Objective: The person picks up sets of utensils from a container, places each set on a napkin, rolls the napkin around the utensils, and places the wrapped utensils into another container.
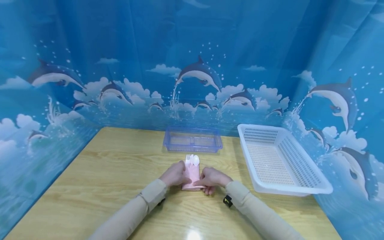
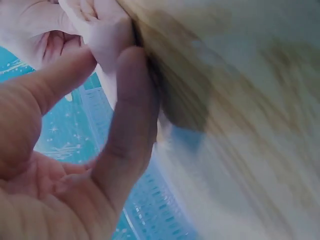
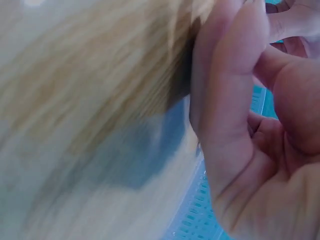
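Note:
A folded pink napkin (image 1: 192, 173) lies on the table in the middle of the head view. Out of its far end stick the heads of a white plastic fork (image 1: 188, 159) and a white plastic spoon (image 1: 196, 160), with another thin white handle or blade between them. At the napkin's left edge my left hand (image 1: 176, 174) pinches it between thumb and fingers. My right hand (image 1: 211, 178) pinches the near right corner, thumb on top and fingers below. Both wrist views show the thumbs and forefingers close up; the napkin (image 2: 106, 42) is partly hidden there.
Beyond the napkin stands a clear purple divided basket (image 1: 192, 147). A large white perforated basket (image 1: 255, 176) is at the right. Around the wooden table (image 1: 120, 156) hangs a blue curtain (image 1: 150, 33) printed with dolphins.

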The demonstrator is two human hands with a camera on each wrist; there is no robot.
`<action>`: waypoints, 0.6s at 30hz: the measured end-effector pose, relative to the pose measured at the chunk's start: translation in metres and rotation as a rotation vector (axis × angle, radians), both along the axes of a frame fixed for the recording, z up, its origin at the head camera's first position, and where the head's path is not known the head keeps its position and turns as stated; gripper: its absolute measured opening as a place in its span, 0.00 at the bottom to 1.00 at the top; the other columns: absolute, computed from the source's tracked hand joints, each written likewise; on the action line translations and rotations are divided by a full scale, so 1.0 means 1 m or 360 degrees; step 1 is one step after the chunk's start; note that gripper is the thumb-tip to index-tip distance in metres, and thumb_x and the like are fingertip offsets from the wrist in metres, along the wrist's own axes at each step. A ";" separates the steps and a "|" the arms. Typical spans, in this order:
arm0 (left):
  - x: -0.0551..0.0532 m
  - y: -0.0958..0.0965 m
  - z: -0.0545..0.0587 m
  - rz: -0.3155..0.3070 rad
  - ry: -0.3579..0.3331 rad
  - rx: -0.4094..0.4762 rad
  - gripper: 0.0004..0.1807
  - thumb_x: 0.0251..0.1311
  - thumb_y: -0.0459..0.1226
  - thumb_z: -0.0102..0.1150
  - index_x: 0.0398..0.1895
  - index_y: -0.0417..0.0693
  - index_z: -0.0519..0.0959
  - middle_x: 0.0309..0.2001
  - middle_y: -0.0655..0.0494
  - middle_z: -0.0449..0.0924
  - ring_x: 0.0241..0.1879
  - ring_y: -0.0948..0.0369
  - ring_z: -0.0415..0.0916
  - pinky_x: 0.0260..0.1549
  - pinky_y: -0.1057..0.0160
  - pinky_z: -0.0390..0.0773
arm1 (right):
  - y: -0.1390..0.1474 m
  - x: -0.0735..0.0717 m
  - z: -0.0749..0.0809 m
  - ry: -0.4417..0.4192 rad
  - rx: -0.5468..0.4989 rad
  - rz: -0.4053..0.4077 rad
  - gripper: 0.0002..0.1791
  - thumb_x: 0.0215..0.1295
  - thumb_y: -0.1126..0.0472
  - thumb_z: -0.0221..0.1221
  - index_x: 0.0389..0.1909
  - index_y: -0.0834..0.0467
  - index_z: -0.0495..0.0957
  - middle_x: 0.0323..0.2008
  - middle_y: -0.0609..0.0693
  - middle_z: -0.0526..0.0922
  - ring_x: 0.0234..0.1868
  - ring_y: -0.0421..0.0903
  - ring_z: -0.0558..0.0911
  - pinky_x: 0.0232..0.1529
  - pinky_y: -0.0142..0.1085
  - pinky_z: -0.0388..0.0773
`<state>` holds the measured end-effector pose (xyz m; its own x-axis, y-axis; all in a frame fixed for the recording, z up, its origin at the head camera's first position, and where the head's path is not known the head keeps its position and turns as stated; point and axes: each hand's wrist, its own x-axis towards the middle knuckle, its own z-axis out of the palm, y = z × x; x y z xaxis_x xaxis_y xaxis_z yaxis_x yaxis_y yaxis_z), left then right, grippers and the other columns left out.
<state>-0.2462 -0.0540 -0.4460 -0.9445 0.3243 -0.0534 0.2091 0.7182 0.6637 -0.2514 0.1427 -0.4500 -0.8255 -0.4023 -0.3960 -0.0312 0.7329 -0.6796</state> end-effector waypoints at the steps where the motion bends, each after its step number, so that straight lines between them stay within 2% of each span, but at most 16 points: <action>1: 0.000 0.001 0.000 0.0025 -0.0030 0.0031 0.31 0.44 0.36 0.76 0.47 0.29 0.72 0.27 0.49 0.75 0.23 0.59 0.73 0.20 0.65 0.76 | 0.000 0.000 0.000 -0.0010 -0.0016 -0.0006 0.17 0.61 0.52 0.66 0.23 0.61 0.78 0.17 0.54 0.83 0.13 0.40 0.79 0.15 0.32 0.79; 4: -0.001 0.001 0.000 0.0074 -0.0160 0.0167 0.36 0.45 0.34 0.75 0.54 0.26 0.66 0.27 0.45 0.76 0.18 0.59 0.75 0.17 0.63 0.80 | 0.001 -0.001 0.000 -0.0035 -0.0057 -0.0043 0.16 0.61 0.53 0.66 0.23 0.62 0.79 0.17 0.56 0.83 0.13 0.40 0.79 0.15 0.32 0.80; 7: -0.002 -0.001 -0.003 0.0136 -0.0356 0.0340 0.28 0.48 0.32 0.73 0.48 0.29 0.69 0.25 0.44 0.78 0.12 0.61 0.74 0.13 0.63 0.80 | 0.001 -0.002 -0.001 -0.0059 -0.0076 -0.0083 0.16 0.60 0.54 0.67 0.23 0.63 0.78 0.17 0.56 0.83 0.12 0.40 0.79 0.16 0.33 0.80; 10: -0.003 -0.002 -0.006 0.0159 -0.0502 0.0451 0.18 0.50 0.31 0.72 0.40 0.32 0.74 0.24 0.44 0.80 0.12 0.62 0.74 0.13 0.65 0.79 | 0.000 -0.002 -0.001 -0.0068 -0.0081 -0.0105 0.15 0.59 0.56 0.68 0.22 0.63 0.78 0.17 0.57 0.83 0.12 0.40 0.79 0.17 0.33 0.81; 14: -0.004 -0.003 -0.009 0.0106 -0.0637 0.0538 0.12 0.53 0.31 0.68 0.37 0.34 0.77 0.26 0.43 0.82 0.15 0.61 0.77 0.16 0.65 0.81 | -0.002 -0.002 -0.002 -0.0066 -0.0082 -0.0134 0.14 0.59 0.58 0.68 0.23 0.63 0.78 0.17 0.56 0.82 0.12 0.39 0.79 0.18 0.32 0.81; 18: -0.003 -0.005 -0.013 0.0062 -0.0736 0.0613 0.13 0.55 0.29 0.66 0.41 0.33 0.76 0.30 0.42 0.82 0.19 0.58 0.80 0.20 0.63 0.83 | -0.003 0.000 -0.006 -0.0072 -0.0138 -0.0144 0.12 0.59 0.60 0.68 0.23 0.62 0.78 0.18 0.55 0.82 0.12 0.39 0.78 0.18 0.31 0.81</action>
<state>-0.2490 -0.0589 -0.4591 -0.8627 0.3676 -0.3472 -0.1851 0.4093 0.8934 -0.2511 0.1400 -0.4560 -0.8420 -0.3612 -0.4006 0.0647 0.6697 -0.7398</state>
